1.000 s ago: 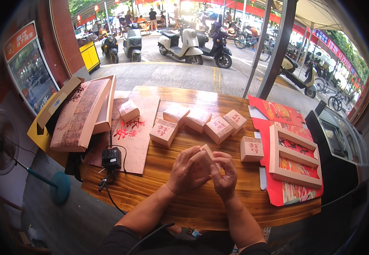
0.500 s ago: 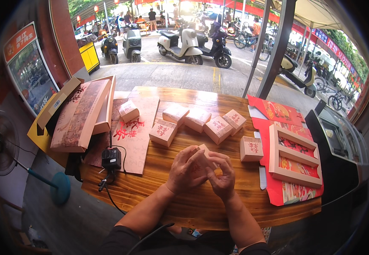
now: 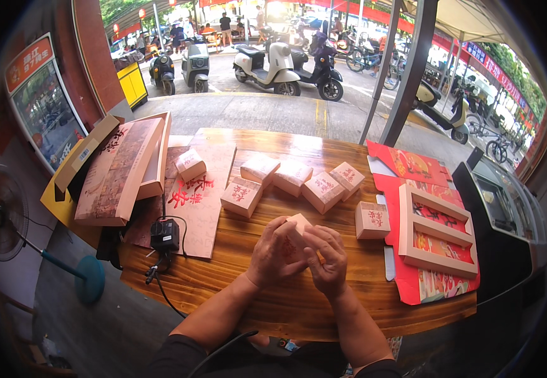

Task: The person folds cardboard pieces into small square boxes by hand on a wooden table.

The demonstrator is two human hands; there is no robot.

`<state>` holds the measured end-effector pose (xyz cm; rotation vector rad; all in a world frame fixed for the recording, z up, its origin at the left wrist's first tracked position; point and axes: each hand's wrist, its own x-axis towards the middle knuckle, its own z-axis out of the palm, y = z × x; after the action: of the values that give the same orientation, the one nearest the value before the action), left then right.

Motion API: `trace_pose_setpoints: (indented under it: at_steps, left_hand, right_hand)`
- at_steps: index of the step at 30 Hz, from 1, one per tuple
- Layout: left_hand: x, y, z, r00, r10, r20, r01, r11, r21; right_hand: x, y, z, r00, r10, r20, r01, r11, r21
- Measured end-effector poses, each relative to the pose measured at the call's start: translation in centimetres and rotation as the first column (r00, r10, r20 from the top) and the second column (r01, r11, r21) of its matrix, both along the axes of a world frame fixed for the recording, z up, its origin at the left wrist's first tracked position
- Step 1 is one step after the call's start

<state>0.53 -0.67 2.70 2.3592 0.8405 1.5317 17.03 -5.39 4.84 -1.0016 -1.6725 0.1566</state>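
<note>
So I'm standing by this wooden table (image 3: 374, 291) watching someone with a small pinkish box (image 3: 300, 222) held up over the middle, near edge side, and I'd say they're working on its end. Left hand (image 3: 267, 255) is wrapped round it, grasping; right hand (image 3: 330, 261) has its fingers bent against the upper right edge, can't tell if they're pinching or just pressing. My read is that most of the batch is done: the seven other small boxes (image 3: 324, 193) look closed on the sides I can see, and the held one is probably what's left. None of them sit in the divided frame (image 3: 407, 242) lying on the red printed card (image 3: 405, 293) over on the right, so packing isn't done, if that's even the plan. Headcount: eight small boxes total, one held, five bunched mid-table, one by the red card, one on the flat printed panel (image 3: 207, 242); one frame; one big box (image 3: 119, 179) propped at the left; one black plug-like block (image 3: 165, 234). Can't tell if the red card is one piece or two
</note>
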Motion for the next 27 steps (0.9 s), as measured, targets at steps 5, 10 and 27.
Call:
trace_pose_setpoints:
  at_steps: [5, 10, 27]
  left_hand:
    - [0.1, -0.2, 0.2, 1.0, -0.012, 0.018, 0.013, 1.0, -0.02]
    - [-0.1, 0.0, -0.1, 1.0, -0.019, 0.001, 0.019, 0.999, -0.027]
    - [-1.8, 1.9, -1.0, 0.828, -0.349, 0.439, 0.538, 0.715, -0.446]
  right_hand:
    - [0.1, 0.1, -0.4, 1.0, -0.001, 0.01, 0.001, 1.0, 0.009]
    - [-0.2, -0.1, 0.0, 1.0, -0.016, 0.021, 0.015, 1.0, 0.009]
    - [1.3, 1.1, -1.8, 0.523, 0.019, -0.852, -0.463, 0.846, -0.266]
